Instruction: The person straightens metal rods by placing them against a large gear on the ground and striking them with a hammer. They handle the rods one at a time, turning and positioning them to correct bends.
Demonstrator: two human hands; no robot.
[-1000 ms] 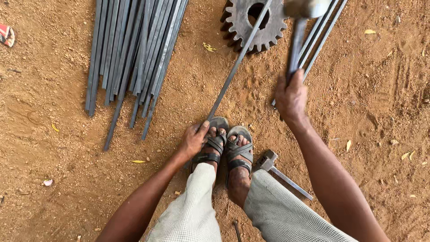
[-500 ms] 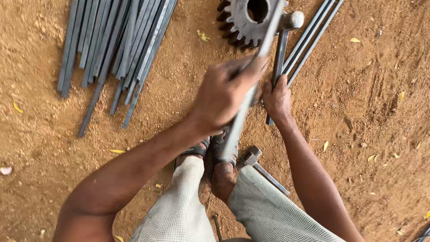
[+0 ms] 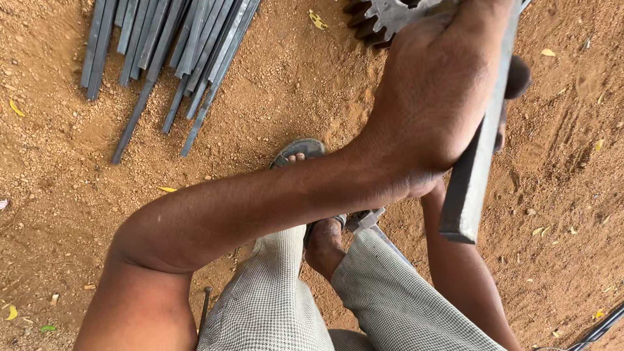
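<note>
My left hand [image 3: 435, 84] is raised close to the camera and is closed around a long flat grey metal bar [image 3: 471, 182], whose cut end points down toward me. My right forearm runs up behind it. Only a dark edge of my right hand [image 3: 515, 78] shows past the bar, and what it holds is hidden. A toothed steel gear [image 3: 380, 16] lies on the dirt at the top, partly behind the left hand. My sandalled feet [image 3: 299, 151] rest on the ground below the left forearm.
A bundle of several long grey metal rods [image 3: 175, 39] lies on the red-brown dirt at top left. A hammer head [image 3: 365, 220] sits beside my right foot. A thin rod [image 3: 204, 311] lies by my left knee, and a dark cable [image 3: 601, 328] crosses the bottom right corner.
My left hand left the ground by my feet, took hold of the flat bar and lifted it up toward the camera. It now covers the right hand and the hammer it held.
</note>
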